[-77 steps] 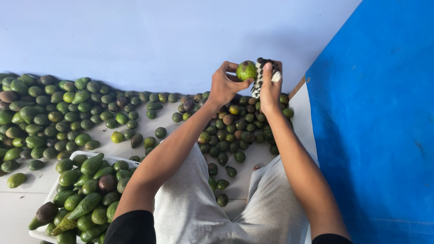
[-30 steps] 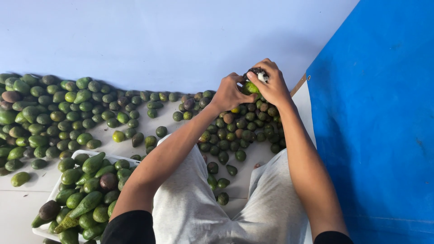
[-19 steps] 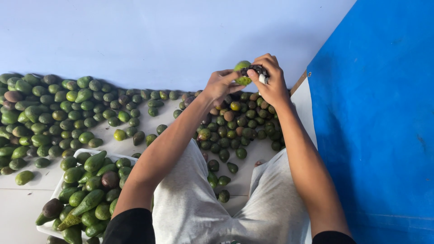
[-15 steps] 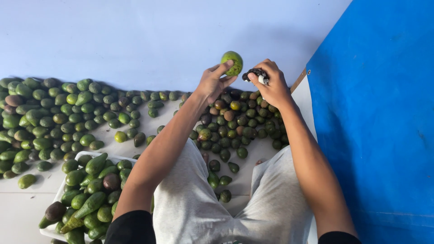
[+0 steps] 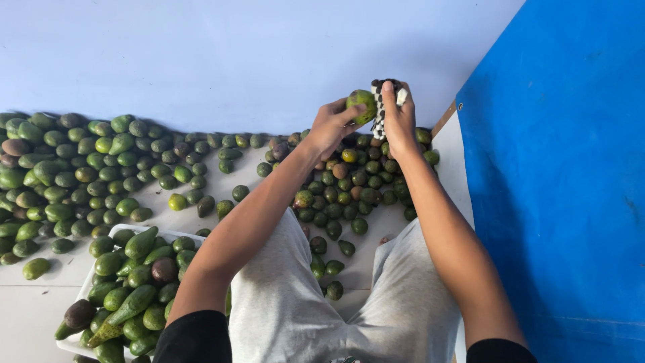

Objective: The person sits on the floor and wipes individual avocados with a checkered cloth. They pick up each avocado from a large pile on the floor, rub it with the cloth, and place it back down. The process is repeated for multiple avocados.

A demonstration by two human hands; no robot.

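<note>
Above the pile, left hand (image 5: 330,126) grips the avocado (image 5: 361,105) — right hand (image 5: 398,119) clasps a checkered cloth (image 5: 380,111) beside it.

Soft, even daylight fills the scene as I look down over my hands; no single lamp or window shows, and nothing is dim. The pale wall (image 5: 235,54) shades from lighter at centre to a bluish cast toward the corners. Shadows are faint and short, pooling under the avocados on the floor (image 5: 80,175) and beneath my left forearm (image 5: 255,215). The blue tarp (image 5: 557,168) is strongly saturated, without glare. Focus holds sharp across the frame, with slight softness on the white crate (image 5: 87,282) at the lower edge. Straight lines bow mildly near the borders.
</note>
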